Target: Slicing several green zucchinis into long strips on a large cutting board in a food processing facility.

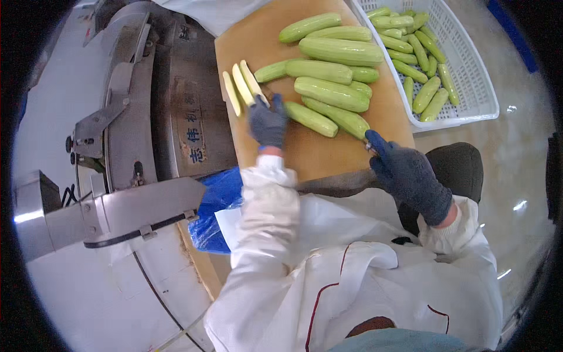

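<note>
My left hand (268,121), in a dark knit glove, is on the near end of a pale cut zucchini strip (253,81). Two more strips (232,93) lie beside it at the board's left edge. In a matching glove, my right hand (407,176) is closed around a small tool, mostly hidden, at the board's near right edge. Its fingertips are close to the end of a whole zucchini (336,116). Several whole light-green zucchini (341,50) lie on the tan cutting board (259,33). Whether the left fingers grip the strip is unclear.
A white perforated plastic crate (473,83) holding several zucchini (433,105) stands right of the board. A large metal machine (176,110) bearing writing stands along the left side. Blue plastic (217,198) lies below the board's near left corner.
</note>
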{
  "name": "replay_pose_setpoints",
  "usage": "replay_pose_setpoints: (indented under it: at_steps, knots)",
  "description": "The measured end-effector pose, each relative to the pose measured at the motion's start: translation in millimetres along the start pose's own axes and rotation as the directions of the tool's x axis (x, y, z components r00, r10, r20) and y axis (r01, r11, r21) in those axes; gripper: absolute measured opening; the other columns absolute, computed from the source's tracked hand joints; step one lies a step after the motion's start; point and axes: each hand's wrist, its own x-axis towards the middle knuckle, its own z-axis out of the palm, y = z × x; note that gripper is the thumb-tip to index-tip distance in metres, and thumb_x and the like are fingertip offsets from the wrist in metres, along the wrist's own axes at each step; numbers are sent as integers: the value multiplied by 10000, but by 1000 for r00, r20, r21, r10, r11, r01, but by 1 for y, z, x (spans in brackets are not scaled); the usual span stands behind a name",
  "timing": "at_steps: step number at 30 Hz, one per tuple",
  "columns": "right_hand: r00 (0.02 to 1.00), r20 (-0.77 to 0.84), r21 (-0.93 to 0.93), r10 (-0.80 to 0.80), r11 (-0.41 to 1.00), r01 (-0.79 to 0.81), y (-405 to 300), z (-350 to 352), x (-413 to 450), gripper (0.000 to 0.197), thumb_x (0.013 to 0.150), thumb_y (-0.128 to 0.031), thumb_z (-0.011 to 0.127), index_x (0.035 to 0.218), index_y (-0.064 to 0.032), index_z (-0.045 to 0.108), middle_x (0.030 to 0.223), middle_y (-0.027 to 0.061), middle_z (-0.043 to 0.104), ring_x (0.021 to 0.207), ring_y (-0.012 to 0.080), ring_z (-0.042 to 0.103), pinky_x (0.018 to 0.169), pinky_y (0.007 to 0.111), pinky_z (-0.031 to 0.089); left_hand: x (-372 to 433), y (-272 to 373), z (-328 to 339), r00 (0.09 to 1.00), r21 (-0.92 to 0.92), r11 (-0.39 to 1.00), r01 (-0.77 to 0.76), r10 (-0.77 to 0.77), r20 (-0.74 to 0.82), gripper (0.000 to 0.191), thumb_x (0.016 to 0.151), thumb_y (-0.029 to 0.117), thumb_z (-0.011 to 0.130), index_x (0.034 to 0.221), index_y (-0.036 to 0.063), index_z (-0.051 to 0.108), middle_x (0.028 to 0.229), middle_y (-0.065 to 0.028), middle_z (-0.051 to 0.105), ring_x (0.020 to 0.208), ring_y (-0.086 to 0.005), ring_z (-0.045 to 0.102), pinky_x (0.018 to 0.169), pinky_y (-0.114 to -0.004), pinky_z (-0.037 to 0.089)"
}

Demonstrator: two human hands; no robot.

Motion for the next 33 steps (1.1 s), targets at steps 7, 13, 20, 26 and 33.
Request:
replay_pose_setpoints:
  at_steps: [7, 13, 20, 26, 33]
  knots:
    - [987, -110, 22, -120, 992, 123, -4, 43, 15, 467, 914, -216, 534, 1350, -68, 456, 829, 215, 639, 675, 392, 633, 616, 505, 496, -57, 4, 51, 970, -462, 860, 215, -244, -3, 753, 725, 316, 759, 1282, -65, 427, 1074, -275, 627, 982, -413, 630, 862, -432, 507]
    - [997, 5, 6, -77, 997, 77, -21, 79, 33, 480, 921, -226, 518, 1376, -111, 418, 878, 248, 651, 718, 433, 634, 652, 535, 500, -106, -34, 30, 972, -683, 697, 218, -221, 85, 403, 768, 145, 675, 1111, -11, 532, 1037, -185, 664, 936, -342, 648, 880, -412, 483]
    - [994, 7, 130, -110, 986, 108, -36, 132, 72, 459, 933, -259, 495, 1368, -134, 418, 875, 267, 652, 725, 448, 634, 675, 562, 493, -109, -34, 50, 933, -510, 833, 215, -329, -144, 540, 917, 399, 541, 1298, 19, 502, 1111, -317, 590, 1021, -476, 565, 879, -510, 447]
    - [981, 28, 8, -194, 981, 194, -68, 133, 115, 371, 971, -253, 448, 1315, -123, 493, 758, 183, 663, 595, 327, 646, 597, 467, 520, -112, -30, 42, 936, -538, 784, 308, -350, 26, 629, 955, 413, 486, 1406, -15, 387, 1212, -307, 520, 1087, -447, 543, 911, -479, 449]
    - [974, 175, -52, -146, 986, 157, -86, 132, 145, 337, 946, -307, 471, 1126, -39, 568, 863, 243, 665, 815, 431, 640, 736, 524, 493, -113, -28, 44, 931, -509, 795, 329, -363, 35, 595, 978, 444, 414, 1436, 67, 369, 1180, -266, 533, 1041, -431, 567, 856, -496, 471]
